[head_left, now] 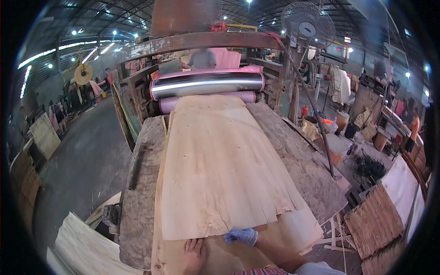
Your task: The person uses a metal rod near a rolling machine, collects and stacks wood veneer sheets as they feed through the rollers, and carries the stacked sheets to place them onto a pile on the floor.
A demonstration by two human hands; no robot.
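Observation:
A large pale wood veneer sheet (220,160) stretches from in front of me to the rollers, its near edge ragged and split in places. Beneath it lies another veneer sheet (284,233), showing along the near side and right corner. My left hand (195,253), bare, rests flat on the lower sheet with its fingertips at the upper sheet's near edge. In a blue-and-white glove, my right hand (241,236) is closed at that same edge, beside a small split; its fingertips are partly hidden. At the far end the veneer meets a shiny metal roller (206,85) above a pink-coated roller (169,105).
A worn table (302,156) carries the sheets. Loose veneer (87,247) lies low on the left; brown stacked sheets (376,220) stand on the right. A fan (308,30) is mounted upper right. Beyond the rollers is a person (202,58); another stands far right.

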